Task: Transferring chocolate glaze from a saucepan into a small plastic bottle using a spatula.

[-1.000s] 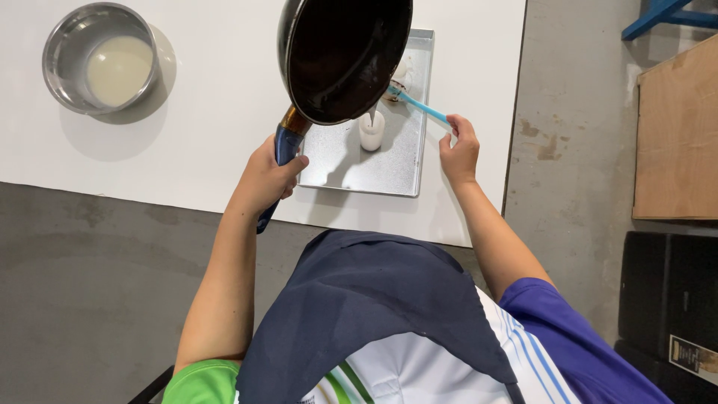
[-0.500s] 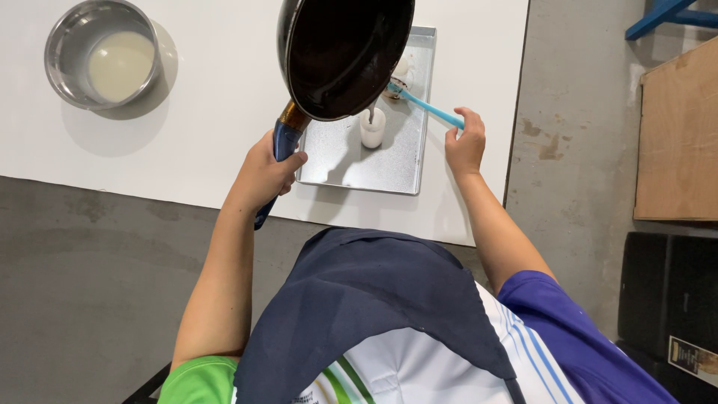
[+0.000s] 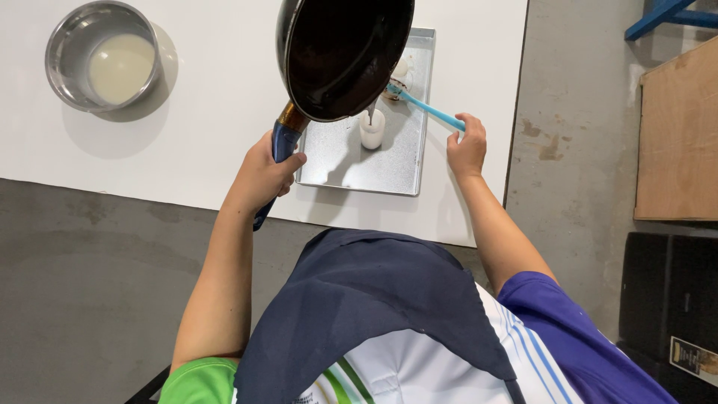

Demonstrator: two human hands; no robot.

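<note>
White counter (image 3: 209, 97) fills the upper part of the view, bordered by grey concrete floor (image 3: 82, 284) below and to the right. My left hand (image 3: 263, 170) is wrapped tight around the blue handle of a dark frying pan (image 3: 340, 52), which I hold raised and tilted above a shallow metal tray (image 3: 351, 168) lying flat on the counter. From the pan's lower edge a thin pale stream falls into a small white cup (image 3: 372, 131) that stands upright on the tray, roughly at its middle. My right hand (image 3: 467, 147) is closed around the near end of a light-blue spatula (image 3: 426, 109); its shaft slants up and to the left, and its far end lies at the pan's rim just above the cup. Whether the tip touches the rim I cannot tell. Further back on the tray, partly hidden by the pan, sit some small pale items (image 3: 402, 69) too unclear to name. Well apart, at the counter's far left, stands a round steel bowl (image 3: 71, 41) holding a pale, cream-coloured liquid. A wooden board (image 3: 677, 142) lies on the floor at right, with a dark box (image 3: 669, 307) beneath it in the frame. My dark apron (image 3: 374, 314) covers a white and purple shirt.
</note>
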